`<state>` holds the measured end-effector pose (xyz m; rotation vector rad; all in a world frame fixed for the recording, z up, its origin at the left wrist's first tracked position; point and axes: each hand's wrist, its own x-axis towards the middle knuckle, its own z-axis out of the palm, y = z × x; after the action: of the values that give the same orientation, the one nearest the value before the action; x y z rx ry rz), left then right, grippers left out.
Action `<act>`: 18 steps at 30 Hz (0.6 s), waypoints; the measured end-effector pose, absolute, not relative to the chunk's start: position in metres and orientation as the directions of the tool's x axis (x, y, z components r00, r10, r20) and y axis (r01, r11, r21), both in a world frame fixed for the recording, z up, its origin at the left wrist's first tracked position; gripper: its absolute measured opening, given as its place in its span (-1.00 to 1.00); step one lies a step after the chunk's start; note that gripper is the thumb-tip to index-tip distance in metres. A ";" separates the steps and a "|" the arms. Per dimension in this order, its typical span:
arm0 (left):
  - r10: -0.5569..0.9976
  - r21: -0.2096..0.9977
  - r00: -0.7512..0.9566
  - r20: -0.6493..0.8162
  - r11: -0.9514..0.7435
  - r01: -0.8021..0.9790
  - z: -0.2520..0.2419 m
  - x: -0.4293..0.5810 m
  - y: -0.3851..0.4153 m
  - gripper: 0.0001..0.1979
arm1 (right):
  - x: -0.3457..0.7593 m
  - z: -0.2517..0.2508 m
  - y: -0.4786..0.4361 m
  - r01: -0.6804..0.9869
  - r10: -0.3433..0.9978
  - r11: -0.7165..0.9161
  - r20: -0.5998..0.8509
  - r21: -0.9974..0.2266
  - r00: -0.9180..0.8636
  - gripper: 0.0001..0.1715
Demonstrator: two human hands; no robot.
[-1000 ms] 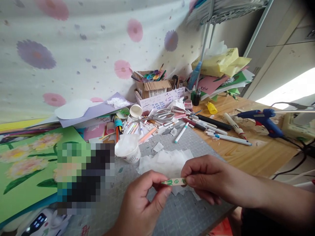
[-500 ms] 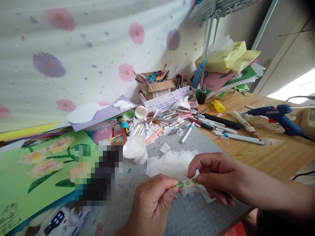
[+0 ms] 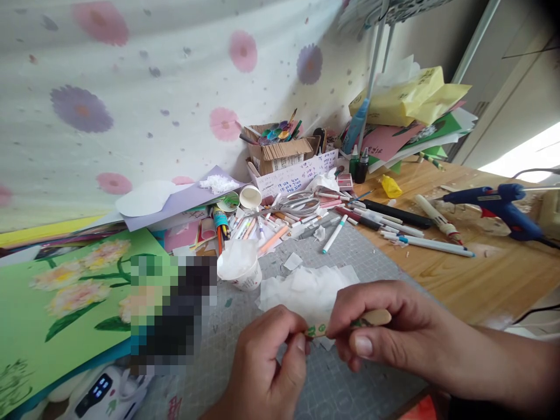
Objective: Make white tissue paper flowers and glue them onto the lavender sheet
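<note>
Between both hands is a flat wooden craft stick [image 3: 317, 331] with green print. My left hand [image 3: 271, 356] pinches its left end between thumb and fingers. My right hand [image 3: 385, 332] is closed round the middle, and the stick's rounded end shows above its thumb. Just behind the hands lies a pile of white tissue pieces [image 3: 301, 286] on the grey cutting mat [image 3: 210, 385]. To its left stands a paper cup [image 3: 245, 277] with white tissue in it.
Pens and scissors [image 3: 301, 204] lie heaped at the back, before a cardboard box [image 3: 280, 154]. A blue glue gun [image 3: 494, 204] lies to the right. On the left are a green flower picture [image 3: 26, 315] and a white device with a display [image 3: 100, 396].
My right hand has closed further round the craft stick and moved down its length, so the rounded end now sticks out. My left hand keeps its pinch. The view has shifted slightly.
</note>
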<state>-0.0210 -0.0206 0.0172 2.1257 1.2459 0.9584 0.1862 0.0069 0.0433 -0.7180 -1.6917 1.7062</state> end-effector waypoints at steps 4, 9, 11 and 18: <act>0.886 0.674 0.327 0.330 -0.464 0.575 0.019 -0.022 -0.020 -0.80 | 0.182 0.044 0.001 -0.017 0.753 0.228 0.188 -0.973 -0.631 -0.86; 0.901 0.706 0.305 0.310 -0.433 0.561 0.018 -0.023 -0.020 -0.80 | 0.183 0.046 0.001 0.030 0.737 0.353 0.258 -0.935 -0.625 -0.88; 0.912 0.734 0.295 0.284 -0.404 0.546 0.017 -0.023 -0.020 -0.80 | 0.183 0.047 0.002 0.031 0.734 0.363 0.265 -0.931 -0.625 -0.88; 0.957 0.866 0.262 0.124 -0.234 0.441 0.016 -0.022 -0.018 -0.78 | 0.181 0.051 0.004 -0.057 0.702 0.393 0.339 -0.918 -0.626 -0.86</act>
<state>-0.0221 -0.0185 0.0155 1.8054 1.2755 0.8965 0.1814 0.0037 0.0515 -0.5537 -1.9100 1.2976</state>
